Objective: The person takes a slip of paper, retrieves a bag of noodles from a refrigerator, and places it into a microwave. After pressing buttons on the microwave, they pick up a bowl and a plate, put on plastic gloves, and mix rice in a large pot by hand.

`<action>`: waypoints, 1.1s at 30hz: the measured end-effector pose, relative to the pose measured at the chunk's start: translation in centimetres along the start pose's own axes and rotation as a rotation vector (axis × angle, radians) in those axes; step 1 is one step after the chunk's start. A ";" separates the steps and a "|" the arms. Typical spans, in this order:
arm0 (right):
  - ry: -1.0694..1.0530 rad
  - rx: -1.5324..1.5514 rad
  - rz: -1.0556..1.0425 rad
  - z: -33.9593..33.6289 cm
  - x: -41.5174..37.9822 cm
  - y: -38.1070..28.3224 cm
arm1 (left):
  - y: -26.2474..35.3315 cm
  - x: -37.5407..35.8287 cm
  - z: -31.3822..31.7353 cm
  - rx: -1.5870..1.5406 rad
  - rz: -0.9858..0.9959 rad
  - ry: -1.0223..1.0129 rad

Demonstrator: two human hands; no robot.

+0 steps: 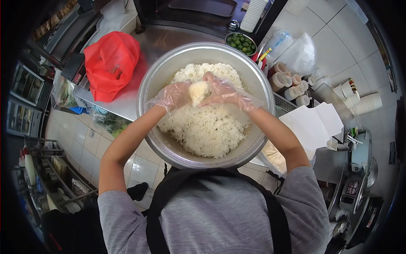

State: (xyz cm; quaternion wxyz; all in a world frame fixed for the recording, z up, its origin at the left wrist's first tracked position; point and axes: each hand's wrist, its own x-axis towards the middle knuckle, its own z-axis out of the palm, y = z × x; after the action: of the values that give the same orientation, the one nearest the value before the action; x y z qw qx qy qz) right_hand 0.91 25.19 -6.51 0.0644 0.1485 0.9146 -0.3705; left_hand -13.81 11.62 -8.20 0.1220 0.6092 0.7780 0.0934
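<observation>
A large round metal pot (148, 122) holds a mound of cooked white rice (207, 133). Over the rice, both my hands wear clear plastic gloves. My left hand (176, 94) is closed against the left side of a clump of rice (198, 91). On the other side, my right hand (226, 94) curves its fingers and thumb around the same clump, so it is held between the two hands. More rice lies behind my hands, near the pot's far wall. My fingertips are partly hidden by the clump and the cloudy gloves.
A red bag (112, 65) lies on the metal counter (160, 36) to the left. Behind the pot's right rim are a bowl of green limes (241, 43) and stacked white containers (253, 16). Sauce bottles (292, 86) and white paper (311, 125) stand to the right.
</observation>
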 end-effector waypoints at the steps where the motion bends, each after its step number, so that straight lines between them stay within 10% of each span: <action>1: 0.091 0.091 -0.090 0.4 -0.2 0.1 | 0.7 -0.1 -0.6 0.004 0.009 0.017; 14: 0.244 0.987 0.027 -1.0 -1.8 -1.4 | 3.0 -0.5 -1.9 -0.069 0.151 0.217; 21: 0.421 0.607 -0.265 0.1 -0.9 -1.3 | 0.7 1.9 3.2 -0.429 0.229 0.453; 27: 0.393 0.693 -0.186 -0.4 -2.5 -2.0 | 1.1 2.7 0.2 -1.060 -0.278 0.040; 33: 0.492 0.304 -0.295 2.4 -0.3 0.5 | 0.3 3.5 1.1 -1.935 -0.268 0.022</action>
State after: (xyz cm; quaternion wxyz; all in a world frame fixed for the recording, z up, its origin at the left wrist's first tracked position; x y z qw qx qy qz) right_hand 1.39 23.79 -8.44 -0.2358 0.1076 0.8485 -0.4613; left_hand -14.01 15.07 -9.39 0.5718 0.1516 0.4293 0.6825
